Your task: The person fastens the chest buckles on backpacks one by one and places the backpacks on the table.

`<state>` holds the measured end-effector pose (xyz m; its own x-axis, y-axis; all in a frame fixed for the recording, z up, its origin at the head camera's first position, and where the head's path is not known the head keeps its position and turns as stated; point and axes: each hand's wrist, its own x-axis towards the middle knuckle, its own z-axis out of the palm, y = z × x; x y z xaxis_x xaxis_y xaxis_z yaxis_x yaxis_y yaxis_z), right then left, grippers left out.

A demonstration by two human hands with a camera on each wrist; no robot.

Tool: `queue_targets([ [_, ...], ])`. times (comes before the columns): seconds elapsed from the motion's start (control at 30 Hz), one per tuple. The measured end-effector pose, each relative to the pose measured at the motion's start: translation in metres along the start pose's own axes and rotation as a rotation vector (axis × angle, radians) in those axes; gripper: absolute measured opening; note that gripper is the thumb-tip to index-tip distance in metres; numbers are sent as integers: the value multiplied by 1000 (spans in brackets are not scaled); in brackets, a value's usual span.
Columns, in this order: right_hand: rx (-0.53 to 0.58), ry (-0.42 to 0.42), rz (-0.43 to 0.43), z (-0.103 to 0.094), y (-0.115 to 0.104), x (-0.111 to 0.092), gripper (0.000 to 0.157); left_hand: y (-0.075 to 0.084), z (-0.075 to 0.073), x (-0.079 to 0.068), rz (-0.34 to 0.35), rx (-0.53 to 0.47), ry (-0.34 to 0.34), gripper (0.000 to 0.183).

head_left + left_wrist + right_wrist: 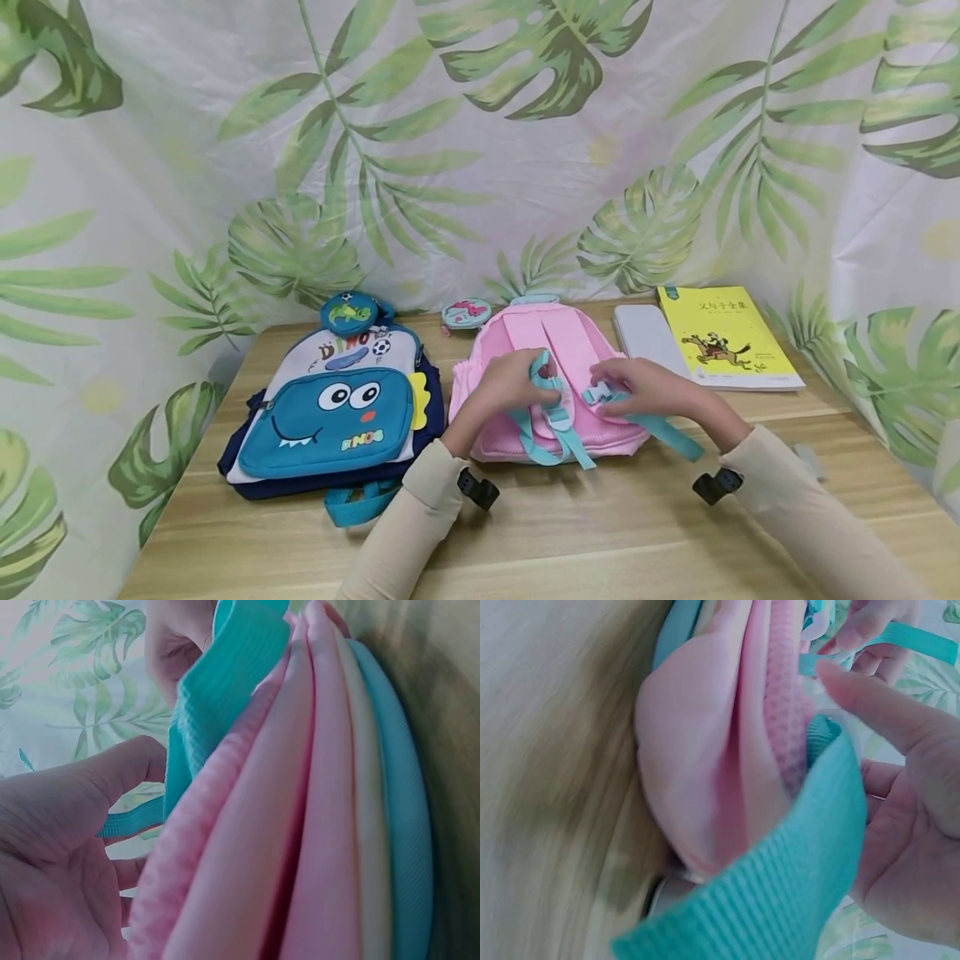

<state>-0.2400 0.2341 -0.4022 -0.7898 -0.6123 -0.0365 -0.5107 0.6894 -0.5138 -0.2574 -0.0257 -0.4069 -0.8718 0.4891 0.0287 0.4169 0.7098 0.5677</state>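
Backpack of pink fabric with a mesh back [570, 354] lies in the head view beneath and between two hands, strap side up, its top pointing away from them and its long axis running the same way. Left hand [516, 382] curls its fingers on a teal webbing strap [550, 384]; right hand [651, 388], apart from it, pinches a white plastic buckle [597, 393] on a second teal webbing strap [671, 436]. Left of the left hand lies one blue-and-white backpack with a dinosaur face [330, 421]; beyond the hands sit two round pouches, one teal [349, 313], one pale [467, 313]. Beyond the right hand are one flat pale-grey case [649, 336] and one yellow-covered book [738, 333]. A small grey object [810, 462] is mostly hidden behind the right sleeve [798, 492].

In the left wrist view, teal webbing covers part of the left hand's fingers, and the right hand is cut off above.

In the right wrist view, blurred teal webbing fills the foreground; the right hand's pinch on the buckle cannot be made out.
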Motion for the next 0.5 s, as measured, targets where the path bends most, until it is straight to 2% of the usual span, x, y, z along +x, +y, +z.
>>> queue_targets([
  [0.2,17,27,13,-2,-12,4,31,-3,-5,-1,34,-29,-30,22],
  [0.5,39,55,-10,-1,-23,11,33,-7,-6,0,39,-71,-46,22],
])
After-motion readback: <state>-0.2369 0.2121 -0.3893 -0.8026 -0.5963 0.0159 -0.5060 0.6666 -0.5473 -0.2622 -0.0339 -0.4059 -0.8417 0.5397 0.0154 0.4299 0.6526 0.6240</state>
